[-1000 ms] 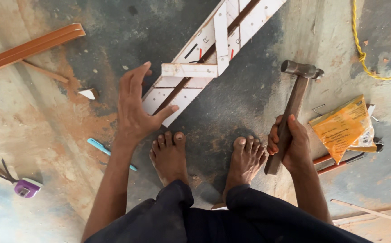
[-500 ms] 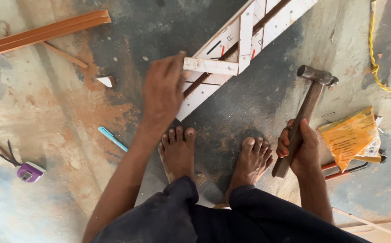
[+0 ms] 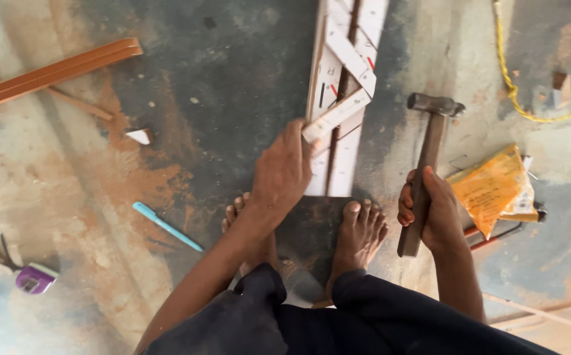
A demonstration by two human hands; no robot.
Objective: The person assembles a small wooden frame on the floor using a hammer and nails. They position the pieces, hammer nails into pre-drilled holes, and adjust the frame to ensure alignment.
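A: Head view, quick. Left hand [image 3: 284, 172]?
B: Pressed flat on the near end of the white wooden slat frame [image 3: 340, 98], fingers [image 3: 297, 135] curled over the edge where a short cross slat [image 3: 335, 116] sits diagonally. Grasping it, pinning it to the floor [image 3: 220, 79].
A: Right hand [image 3: 430, 213]?
B: Clenched round the hammer [image 3: 427, 167] handle, head up and away from the frame, beside it, not touching.
A: Where's the frame?
B: On the dark floor patch, running away from the bare feet [image 3: 358, 233], just ahead of the toes.
A: Step?
B: Looks like lining up the cross slat, held steady for hammering. No nail visible, can't tell.
A: Next move needs?
B: I'd judge the hammer has to swing across to the slat, clear of the left fingers.
A: Clutter?
B: Yellow packet [image 3: 493, 187], yellow cord [image 3: 516, 85], blue pen [image 3: 166, 225], brown moulding strip [image 3: 52, 73].
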